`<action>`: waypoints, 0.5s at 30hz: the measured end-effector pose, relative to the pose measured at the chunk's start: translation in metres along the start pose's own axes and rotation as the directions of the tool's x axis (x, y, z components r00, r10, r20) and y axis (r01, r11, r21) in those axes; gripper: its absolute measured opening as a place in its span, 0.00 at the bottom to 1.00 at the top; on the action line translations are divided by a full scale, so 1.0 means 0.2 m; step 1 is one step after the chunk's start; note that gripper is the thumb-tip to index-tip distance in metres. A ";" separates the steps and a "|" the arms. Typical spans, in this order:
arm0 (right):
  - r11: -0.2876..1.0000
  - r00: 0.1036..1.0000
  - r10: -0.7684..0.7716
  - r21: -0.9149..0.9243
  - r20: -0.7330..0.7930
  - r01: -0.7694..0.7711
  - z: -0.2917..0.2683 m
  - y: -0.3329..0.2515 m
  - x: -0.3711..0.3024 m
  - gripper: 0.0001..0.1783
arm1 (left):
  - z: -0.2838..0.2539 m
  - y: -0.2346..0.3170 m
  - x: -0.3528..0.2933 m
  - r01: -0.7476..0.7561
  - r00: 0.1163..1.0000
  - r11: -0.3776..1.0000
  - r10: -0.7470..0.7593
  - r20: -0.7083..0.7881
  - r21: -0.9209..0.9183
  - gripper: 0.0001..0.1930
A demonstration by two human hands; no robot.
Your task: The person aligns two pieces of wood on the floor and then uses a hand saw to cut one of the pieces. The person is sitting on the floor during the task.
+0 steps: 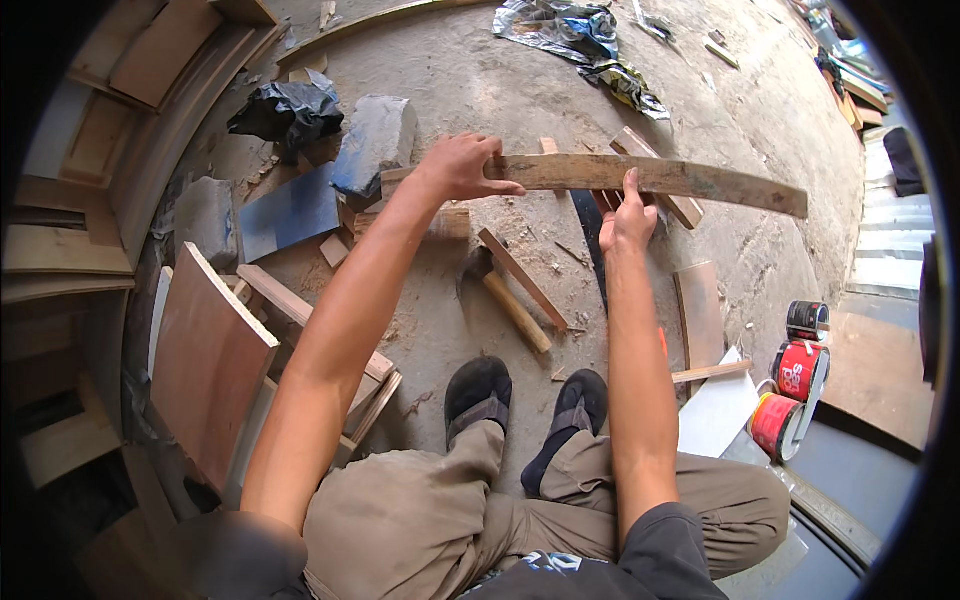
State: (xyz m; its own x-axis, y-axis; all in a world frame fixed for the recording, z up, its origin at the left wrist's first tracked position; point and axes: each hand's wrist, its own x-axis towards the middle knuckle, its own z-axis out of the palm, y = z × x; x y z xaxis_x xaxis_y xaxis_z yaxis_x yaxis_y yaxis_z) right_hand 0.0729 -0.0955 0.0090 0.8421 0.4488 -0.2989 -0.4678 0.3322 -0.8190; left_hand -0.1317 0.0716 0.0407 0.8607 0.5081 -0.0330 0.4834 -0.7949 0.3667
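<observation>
A long, narrow wooden plank point(735, 186) is held up crosswise in front of me, its right end reaching well past my right arm. Near its left end, my left hand point(462, 168) closes around it from above, thumb stretched along the lower edge. My right hand point(628, 224) pinches it farther right, with the thumb up on the near face and the fingers partly hidden behind. Beneath the plank, a dark flat strip point(590, 240) runs down beside my right forearm; its kind is unclear. A hammer point(516, 314) with a wooden handle lies on the floor between my arms, next to a thin wooden stick point(522, 280).
Concrete blocks point(376, 145), a blue-painted board point(290, 212) and a crumpled black bag point(290, 115) lie at left. Leaning boards point(207, 365) crowd my left arm. Paint cans point(797, 370) stand at right, near a white sheet point(718, 412). Plastic wrappers point(565, 35) lie farther off.
</observation>
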 end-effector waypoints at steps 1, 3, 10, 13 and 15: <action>0.999 0.999 -0.043 -0.016 0.022 0.044 0.01 -0.03 -0.01 0.27 | 0.00 0.01 0.00 -0.015 1.000 0.999 0.015 0.006 -0.032 0.32; 0.989 0.993 -0.113 -0.096 0.019 0.114 0.00 -0.10 0.03 0.27 | 0.00 0.03 0.04 0.018 0.999 0.973 -0.005 0.054 -0.231 0.30; 0.969 0.989 -0.136 -0.203 0.055 0.145 0.01 -0.30 0.12 0.30 | 0.02 0.06 0.05 0.185 0.981 0.676 -0.174 0.089 -0.713 0.29; 0.965 0.990 -0.103 -0.230 0.097 0.123 -0.06 -0.33 0.22 0.32 | 0.01 0.15 0.05 0.229 0.973 0.748 -0.152 0.175 -0.623 0.30; 0.966 0.991 -0.089 -0.232 0.104 0.111 -0.08 -0.33 0.21 0.30 | -0.05 0.23 0.03 0.182 0.965 0.829 -0.046 0.259 -0.529 0.31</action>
State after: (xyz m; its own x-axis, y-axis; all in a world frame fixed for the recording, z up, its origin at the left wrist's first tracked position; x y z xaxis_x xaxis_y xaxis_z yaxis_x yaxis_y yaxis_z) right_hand 0.1436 -0.1124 0.0422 0.8480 0.5012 -0.1721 -0.2960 0.1785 -0.9384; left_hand -0.1064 0.0410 0.0662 0.8496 0.4405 -0.2899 0.4724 -0.3911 0.7899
